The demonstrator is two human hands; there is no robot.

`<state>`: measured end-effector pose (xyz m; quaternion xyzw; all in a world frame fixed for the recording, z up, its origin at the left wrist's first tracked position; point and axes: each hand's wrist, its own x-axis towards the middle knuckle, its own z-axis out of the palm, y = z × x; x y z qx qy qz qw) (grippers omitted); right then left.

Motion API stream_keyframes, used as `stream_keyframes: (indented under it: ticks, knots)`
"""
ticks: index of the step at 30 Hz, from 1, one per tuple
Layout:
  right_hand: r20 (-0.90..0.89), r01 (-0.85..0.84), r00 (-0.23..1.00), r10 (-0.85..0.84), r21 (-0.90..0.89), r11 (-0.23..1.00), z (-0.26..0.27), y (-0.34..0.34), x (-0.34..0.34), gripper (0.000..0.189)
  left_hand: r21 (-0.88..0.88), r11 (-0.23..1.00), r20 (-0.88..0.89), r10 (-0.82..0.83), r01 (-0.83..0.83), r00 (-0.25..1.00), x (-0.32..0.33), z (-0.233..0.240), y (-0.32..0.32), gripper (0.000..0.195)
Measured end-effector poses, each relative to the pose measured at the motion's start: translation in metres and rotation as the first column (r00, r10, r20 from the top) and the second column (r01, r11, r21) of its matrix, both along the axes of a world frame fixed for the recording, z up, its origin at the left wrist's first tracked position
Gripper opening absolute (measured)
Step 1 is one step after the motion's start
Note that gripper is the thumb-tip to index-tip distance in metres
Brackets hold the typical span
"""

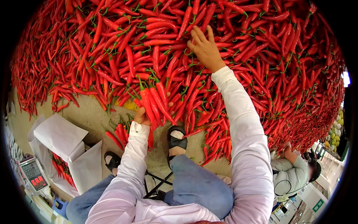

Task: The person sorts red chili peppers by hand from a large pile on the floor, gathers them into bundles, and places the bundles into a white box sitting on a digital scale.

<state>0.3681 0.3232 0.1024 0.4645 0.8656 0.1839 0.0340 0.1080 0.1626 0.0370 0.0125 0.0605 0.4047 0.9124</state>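
A huge heap of red chili peppers [251, 53] with green stems spreads across the floor before me. My left hand [142, 116] is closed round a bunch of red chili peppers [152, 100], their stems pointing up towards the heap. Out over the heap reaches my right hand [204, 49], fingers spread and bent, the fingertips on or just above some peppers; I see nothing gripped in it. A smaller group of peppers [120, 133] lies on the floor beside my left forearm.
At the left stands an open box lined with white paper [60, 137], with peppers inside. Beside it are a digital scale [35, 173] with a lit display and a blue plastic stool [60, 205]. My sandalled feet are near the heap's edge. Another person [292, 173] bends at the right.
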Motion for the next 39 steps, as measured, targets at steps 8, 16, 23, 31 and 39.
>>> stream_keyframes:
  ticks: [8, 16, 23, 31, 39]
  knots:
    - [-0.865, 0.355, 0.212, -0.454, -0.364, 0.861, 0.039, -0.003, 0.025, 0.025, 0.01, 1.0, 0.024, 0.011, -0.011, 1.0, -0.02, 0.013, 0.0, 0.092]
    - [-0.768, 0.741, 0.18, -0.615, -0.305, 0.598, 0.027, 0.073, 0.007, 0.035, -0.044, 0.999, 0.038, 0.024, -0.022, 0.999, -0.012, 0.021, 0.0, 0.097]
    - [-0.659, 0.022, -0.513, -0.551, -0.651, 0.759, 0.02, 0.021, -0.021, 0.022, -0.001, 0.998, -0.006, 0.069, -0.069, 0.998, -0.026, 0.021, 0.009, 0.097]
    - [-0.259, 0.077, 0.965, -0.047, 0.107, 0.991, 0.06, 0.11, -0.001, 0.011, -0.014, 0.995, 0.012, 0.101, -0.101, 0.995, -0.034, 0.02, 0.014, 0.094]
    - [-0.607, -0.009, 0.216, -0.765, -0.784, 0.62, 0.113, 0.007, -0.015, 0.023, 0.028, 0.993, 0.01, 0.118, -0.119, 0.993, -0.049, 0.027, 0.015, 0.095]
